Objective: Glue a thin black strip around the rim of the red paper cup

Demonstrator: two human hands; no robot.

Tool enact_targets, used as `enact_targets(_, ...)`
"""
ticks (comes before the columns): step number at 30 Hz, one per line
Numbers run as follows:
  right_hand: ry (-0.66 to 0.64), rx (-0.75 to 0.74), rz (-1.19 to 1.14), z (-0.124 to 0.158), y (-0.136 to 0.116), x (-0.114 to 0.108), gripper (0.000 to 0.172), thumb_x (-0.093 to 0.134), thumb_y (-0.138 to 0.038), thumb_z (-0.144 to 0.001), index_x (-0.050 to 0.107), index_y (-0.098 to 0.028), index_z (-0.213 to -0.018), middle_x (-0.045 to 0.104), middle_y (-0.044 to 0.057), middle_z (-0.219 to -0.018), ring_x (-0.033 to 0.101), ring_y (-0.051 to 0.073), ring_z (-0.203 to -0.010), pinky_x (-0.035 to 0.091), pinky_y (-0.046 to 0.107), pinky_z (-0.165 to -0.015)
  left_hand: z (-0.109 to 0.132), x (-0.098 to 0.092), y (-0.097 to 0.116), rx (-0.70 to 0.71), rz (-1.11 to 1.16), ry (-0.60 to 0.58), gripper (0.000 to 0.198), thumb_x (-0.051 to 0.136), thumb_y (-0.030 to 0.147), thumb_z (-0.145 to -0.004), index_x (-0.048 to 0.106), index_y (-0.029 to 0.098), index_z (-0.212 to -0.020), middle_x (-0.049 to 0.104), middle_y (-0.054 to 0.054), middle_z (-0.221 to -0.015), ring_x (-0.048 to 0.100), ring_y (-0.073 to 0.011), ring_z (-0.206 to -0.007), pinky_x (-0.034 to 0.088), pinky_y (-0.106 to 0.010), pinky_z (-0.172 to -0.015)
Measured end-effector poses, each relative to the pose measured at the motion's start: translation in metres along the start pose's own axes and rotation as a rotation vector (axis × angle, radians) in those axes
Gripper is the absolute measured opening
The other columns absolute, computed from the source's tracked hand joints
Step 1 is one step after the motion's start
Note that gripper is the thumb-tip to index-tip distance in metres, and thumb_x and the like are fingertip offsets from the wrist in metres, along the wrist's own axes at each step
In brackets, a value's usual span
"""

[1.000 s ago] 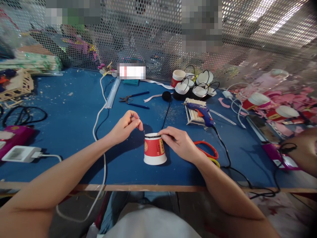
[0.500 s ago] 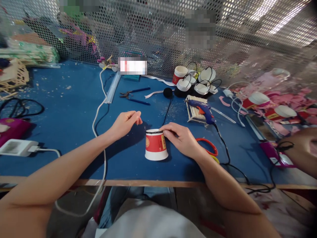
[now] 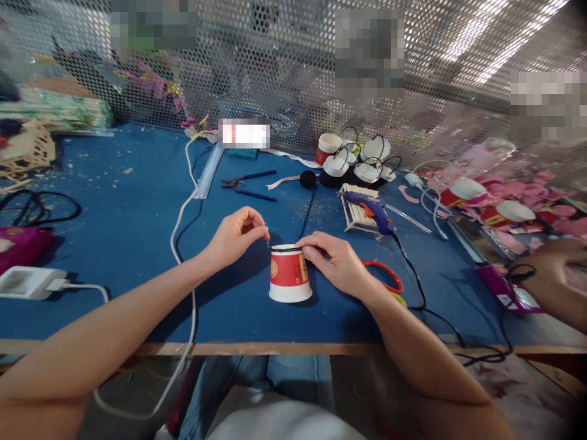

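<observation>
A red and white paper cup [image 3: 290, 275] stands upside down on the blue table, with black cord [image 3: 287, 249] around its narrow upper end. My right hand [image 3: 332, 260] pinches the cord at the cup's upper right edge. Just left of the cup, my left hand [image 3: 238, 237] is raised with thumb and fingertips pressed together; whatever is between them is too small to make out. From the cup the cord runs back to a black ball of cord [image 3: 307, 179].
Pliers [image 3: 250, 185], a glue gun [image 3: 373, 211] on a stick rack, red-handled scissors [image 3: 387, 273] and several cups [image 3: 367, 165] lie beyond or to the right. A white cable [image 3: 177, 226] crosses at left. Another person's hand [image 3: 557, 272] is at the right edge.
My left hand has moved right and slightly down, closer to the cup's upper edge. My right hand stays at the cup. The view has shifted slightly.
</observation>
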State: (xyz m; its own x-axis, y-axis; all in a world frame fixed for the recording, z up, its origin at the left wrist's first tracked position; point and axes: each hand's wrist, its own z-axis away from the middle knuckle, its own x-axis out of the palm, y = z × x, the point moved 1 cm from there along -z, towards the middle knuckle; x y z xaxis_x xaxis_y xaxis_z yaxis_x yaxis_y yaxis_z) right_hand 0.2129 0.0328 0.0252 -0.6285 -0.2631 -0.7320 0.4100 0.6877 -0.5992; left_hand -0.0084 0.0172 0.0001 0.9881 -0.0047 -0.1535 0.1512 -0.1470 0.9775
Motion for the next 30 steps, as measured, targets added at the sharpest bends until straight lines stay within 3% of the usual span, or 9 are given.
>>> enact_targets(6, -0.002, -0.004, 0.010, 0.001, 0.000, 0.001, 0.017, 0.046, -0.018, -0.091, 0.063, -0.019, -0.095, 0.066, 0.004, -0.085, 0.060, 0.012, -0.075, 0.047, 0.024, -0.066, 0.000, 0.001, -0.002, -0.010, 0.042, -0.011, 0.014, 0.060, 0.027, -0.079, 0.050, 0.016, -0.079, 0.068, -0.004, -0.077, 0.066, -0.0164, -0.076, 0.049, -0.031, -0.073)
enact_targets(12, 0.010, -0.033, 0.015, 0.000, 0.000, 0.004, 0.017, 0.046, -0.018, -0.091, 0.062, -0.019, -0.096, 0.066, 0.003, -0.086, 0.060, 0.013, -0.075, 0.047, 0.025, -0.066, 0.002, 0.002, 0.002, -0.013, -0.045, -0.038, 0.026, 0.056, 0.038, -0.084, 0.050, 0.016, -0.072, 0.064, -0.002, -0.066, 0.060, -0.0131, -0.065, 0.047, -0.028, -0.067)
enact_targets(15, 0.014, -0.048, 0.017, 0.001, -0.002, 0.004, 0.017, 0.046, -0.018, -0.091, 0.062, -0.020, -0.096, 0.066, 0.003, -0.087, 0.060, 0.013, -0.076, 0.048, 0.025, -0.067, 0.004, 0.002, 0.004, 0.055, -0.053, -0.040, 0.029, 0.049, 0.042, -0.088, 0.058, 0.015, -0.084, 0.064, -0.005, -0.081, 0.060, -0.0134, -0.073, 0.047, -0.029, -0.072)
enact_targets(18, 0.029, -0.079, 0.034, 0.001, -0.005, 0.004, 0.017, 0.045, -0.017, -0.091, 0.061, -0.019, -0.095, 0.066, 0.003, -0.086, 0.061, 0.012, -0.076, 0.048, 0.024, -0.067, 0.008, 0.004, 0.005, 0.088, 0.021, -0.176, 0.043, 0.052, 0.046, -0.085, 0.051, 0.016, -0.116, 0.061, -0.010, -0.105, 0.061, -0.0179, -0.090, 0.047, -0.033, -0.081)
enact_targets(22, 0.039, -0.105, 0.082, 0.002, -0.009, 0.004, 0.018, 0.045, -0.017, -0.091, 0.061, -0.020, -0.096, 0.066, 0.003, -0.086, 0.061, 0.013, -0.076, 0.048, 0.025, -0.068, 0.018, 0.014, 0.007, 0.048, -0.040, -0.386, 0.062, 0.071, 0.042, -0.071, 0.047, 0.020, -0.124, 0.058, -0.011, -0.115, 0.057, -0.0238, -0.105, 0.044, -0.040, -0.093)
enact_targets(30, 0.067, -0.176, 0.090, 0.005, -0.015, 0.006, 0.021, 0.043, -0.015, -0.091, 0.062, -0.018, -0.099, 0.066, 0.004, -0.086, 0.060, 0.012, -0.075, 0.048, 0.025, -0.066, 0.025, 0.024, 0.008, -0.081, 0.047, -0.446, 0.062, 0.071, 0.035, -0.073, 0.043, 0.022, -0.126, 0.057, -0.006, -0.103, 0.060, -0.0201, -0.093, 0.050, -0.035, -0.083)
